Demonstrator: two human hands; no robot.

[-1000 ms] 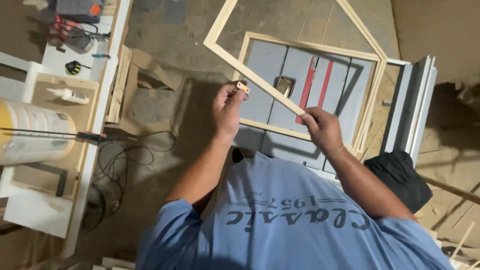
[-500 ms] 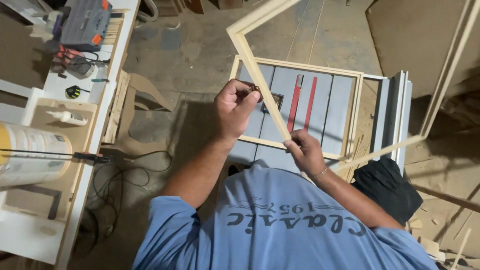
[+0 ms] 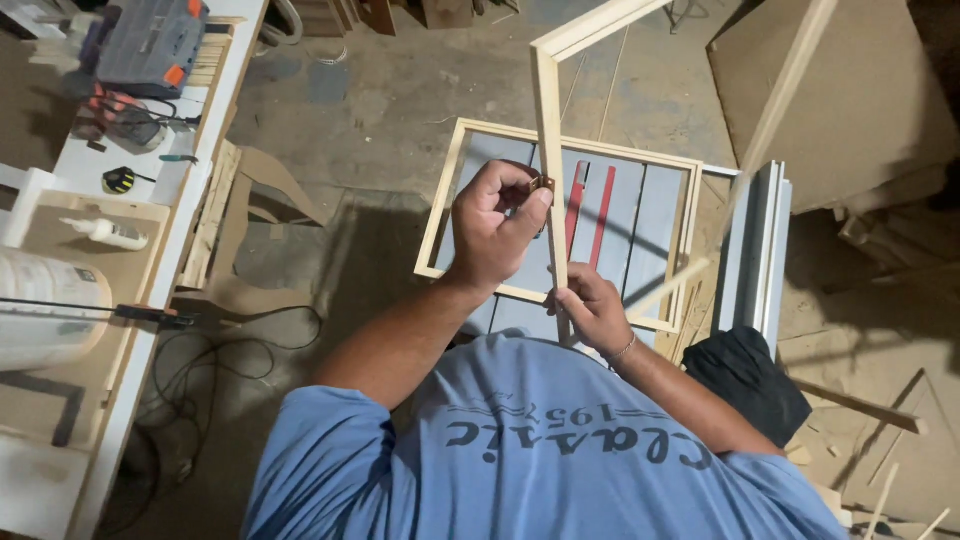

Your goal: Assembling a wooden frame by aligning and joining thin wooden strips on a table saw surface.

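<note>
Wearing a blue short-sleeved shirt (image 3: 540,450), the person stood over the work with both bare hands raised in front of the chest. The right hand (image 3: 592,310) was closed around the lower end of one rail of a pale, unfinished wooden frame (image 3: 548,150), fingers wrapped on the strip and thumb pressed against it. The left hand (image 3: 492,228) was held just above and beside it, its fingertips pinched shut on a small brown metal piece (image 3: 544,185) that touched the same rail; what kind of fitting it was could not be told. The held frame was tilted, its corner high near the top of the view and its far rail running off to the right. Directly below it, a second pale wooden frame (image 3: 440,205) lay flat on a grey panelled surface (image 3: 650,215), alongside two red strips (image 3: 590,210). A black cloth (image 3: 745,380) lay just beside the person's right elbow, near a stack of white panels (image 3: 755,250) standing on edge. To the left, a long white workbench (image 3: 150,200) carried a white glue bottle (image 3: 115,232), a yellow-and-black tape measure (image 3: 120,180) and, at its far end, a grey tool case with orange latches (image 3: 145,45). Black cables (image 3: 230,350) trailed over the dusty concrete floor (image 3: 400,90), and a large brown board (image 3: 840,90) lay farthest off to the right.
</note>
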